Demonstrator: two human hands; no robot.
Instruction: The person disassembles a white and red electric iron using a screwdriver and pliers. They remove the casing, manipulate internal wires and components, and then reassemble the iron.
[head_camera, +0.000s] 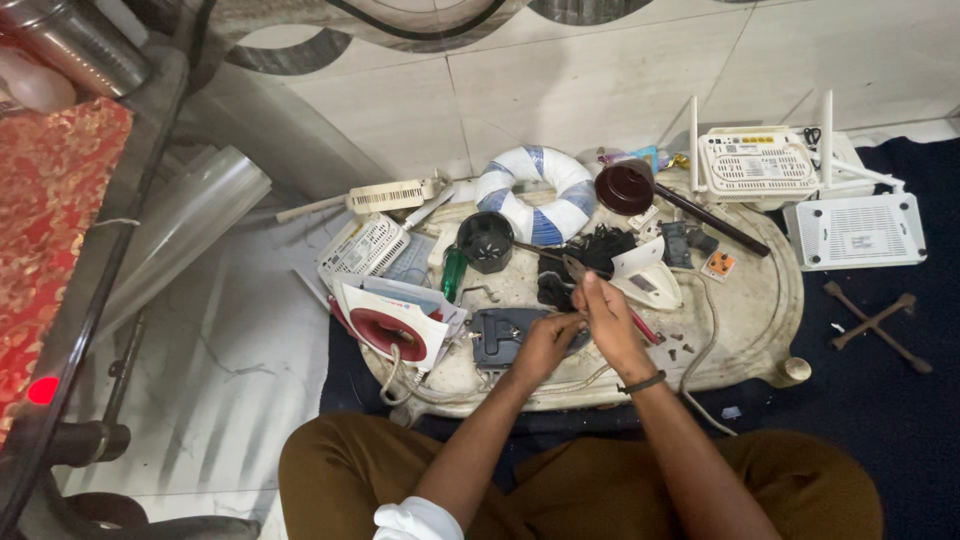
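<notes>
1. Clearly braced for close work: left hand (545, 343) resting on the dark grey appliance part (500, 338) at the near edge of the oval tray (770, 310), fingers curled together against its right end, seemingly to steady it.
2. Right hand (603, 315) just beside, fingers closed round the pliers (578, 270), tool tip pointing away from the body; exact spot gripped by the tip too small to tell.
3. Crowded close on the left: red and white iron (390, 328) and its cord, green-handled screwdriver (453, 272), black cup (485, 240).
4. Further back: blue and white wrapped ring (535, 190), brown round lid (624, 186), white iron cover (648, 278).
5. Well apart on the right: two white routers (855, 230), cross wrench (877, 325) on dark cloth.
</notes>
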